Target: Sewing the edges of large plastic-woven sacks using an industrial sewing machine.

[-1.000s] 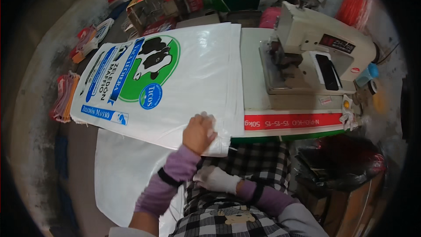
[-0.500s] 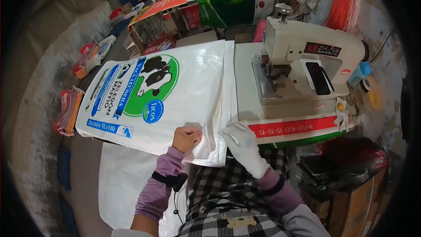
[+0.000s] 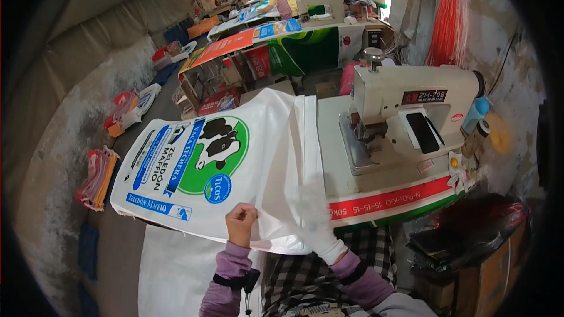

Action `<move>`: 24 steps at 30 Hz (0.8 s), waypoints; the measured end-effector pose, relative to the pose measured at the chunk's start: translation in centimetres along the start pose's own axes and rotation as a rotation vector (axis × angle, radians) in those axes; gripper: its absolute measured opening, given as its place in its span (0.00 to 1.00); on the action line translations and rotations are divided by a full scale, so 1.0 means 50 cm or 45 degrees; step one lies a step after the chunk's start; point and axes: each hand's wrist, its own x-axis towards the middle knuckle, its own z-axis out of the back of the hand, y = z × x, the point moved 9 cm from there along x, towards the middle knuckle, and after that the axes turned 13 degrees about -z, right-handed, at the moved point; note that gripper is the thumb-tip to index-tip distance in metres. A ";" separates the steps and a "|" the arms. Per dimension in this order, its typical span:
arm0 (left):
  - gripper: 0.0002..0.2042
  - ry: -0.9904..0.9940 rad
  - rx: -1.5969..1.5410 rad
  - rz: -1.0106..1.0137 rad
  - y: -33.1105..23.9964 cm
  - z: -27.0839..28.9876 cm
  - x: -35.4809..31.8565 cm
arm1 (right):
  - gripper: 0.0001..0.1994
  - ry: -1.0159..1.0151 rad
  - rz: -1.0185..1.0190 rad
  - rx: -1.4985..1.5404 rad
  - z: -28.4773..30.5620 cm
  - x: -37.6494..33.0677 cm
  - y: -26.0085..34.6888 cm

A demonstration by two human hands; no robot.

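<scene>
the white woven sack (image 3: 235, 158), printed with a green disc and a black-and-white cow, lies flat across the left half of the sewing table (image 3: 388, 196), its near edge hanging at 6 o'clock toward the person. the left hand (image 3: 241, 223) is curled shut, pinching that near edge at about 7 o'clock from the disc. the right hand (image 3: 317, 223), in a white glove, is blurred; it lies on or under the sack's right-hand fold, and whether its fingers are closed on the cloth i cannot tell. the sewing machine (image 3: 411, 111) stands at 3 o'clock from the sack, well apart from both hands. more white sacks (image 3: 170, 270) hang below the table at 7 o'clock. judging from this, the slick cloth could slip out of a one-sided pinch, slide off the near edge, or fold unevenly so the top layer skews.
</scene>
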 end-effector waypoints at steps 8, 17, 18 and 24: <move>0.19 0.786 0.119 0.238 0.076 -0.073 -0.079 | 0.05 0.973 0.195 0.129 -0.145 -0.124 0.084; 0.06 0.610 1.107 -0.101 -0.207 0.102 -0.301 | 0.08 1.192 0.936 0.254 -0.137 -0.267 0.241; 0.05 0.553 1.118 -0.191 -0.245 0.120 -0.311 | 0.11 0.995 1.022 0.148 -0.128 -0.255 0.248; 0.08 0.596 1.303 -0.393 -0.372 0.194 -0.409 | 0.14 0.359 -0.535 -0.035 -0.163 0.144 -0.296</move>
